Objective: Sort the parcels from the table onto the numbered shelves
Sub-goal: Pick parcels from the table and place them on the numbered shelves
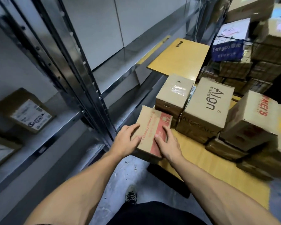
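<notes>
Presently a red-banded box (150, 120) is held at the near left corner of the yellow tabletop (201, 161), its left side past the tabletop's edge, above the grey floor (120, 172). The left hand (126, 142) is wrapped over the box's left edge, with its fingers curled onto the top. The right hand (169, 145) is laid flat on the red band. Just behind, a taped box (173, 91) and an Align box (208, 103) are packed close together. A narrow strip of open floor is left between the tabletop's edge and the metal shelf rack (91, 88), where a labelled parcel (28, 111) is seen on a shelf.
</notes>
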